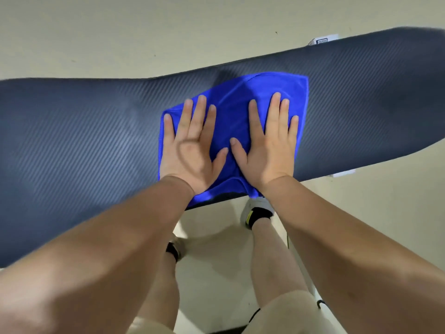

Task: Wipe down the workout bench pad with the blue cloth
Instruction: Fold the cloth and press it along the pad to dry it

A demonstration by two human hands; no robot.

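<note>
The dark ribbed bench pad (84, 141) runs across the view from left to right. A blue cloth (236, 109) lies spread on its middle, one corner hanging over the near edge. My left hand (190, 150) presses flat on the cloth's left half, fingers spread. My right hand (269, 145) presses flat on its right half, fingers spread too. The two thumbs almost touch. Neither hand grips the cloth; both palms rest on top of it.
A pale floor (144, 39) lies beyond the pad. My legs and shoes (257, 210) stand just under the pad's near edge. White frame parts (322, 41) of the bench poke out at the far right.
</note>
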